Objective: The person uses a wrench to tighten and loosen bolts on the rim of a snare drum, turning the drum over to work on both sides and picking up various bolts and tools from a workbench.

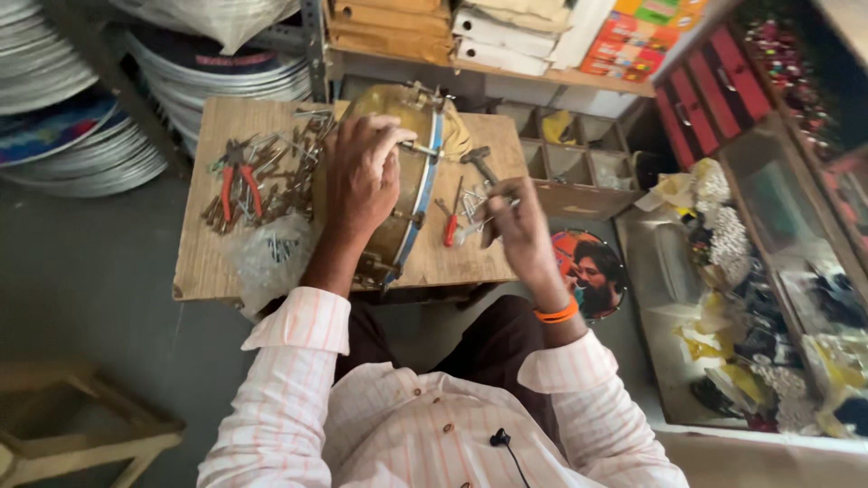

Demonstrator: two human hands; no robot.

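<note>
Head view, workshop. A small wooden table [203, 271] fills the centre of the frame; on it a brass-bodied drum [407, 194] lies on its side, long axis running from lower centre toward the upper right, blue rim hoop facing right. The left hand [362, 176] rests on the shell's upper side, fingers curled over a tuning bolt [420, 149] at the rim. The right hand [515, 212], right of the drum and just clear of it, pinches a thin metal rod [479, 221] pointing left toward the hoop. Left of the drum lie red-handled pliers [238, 185] among loose metal hooks [289, 172]; a clear bag of screws [271, 253] sits below them. A red-handled screwdriver [450, 226] and a hammer [479, 163] lie between rim and right hand. A compartmented wooden tray [579, 163], upper right, holds small parts, too small to identify.
</note>
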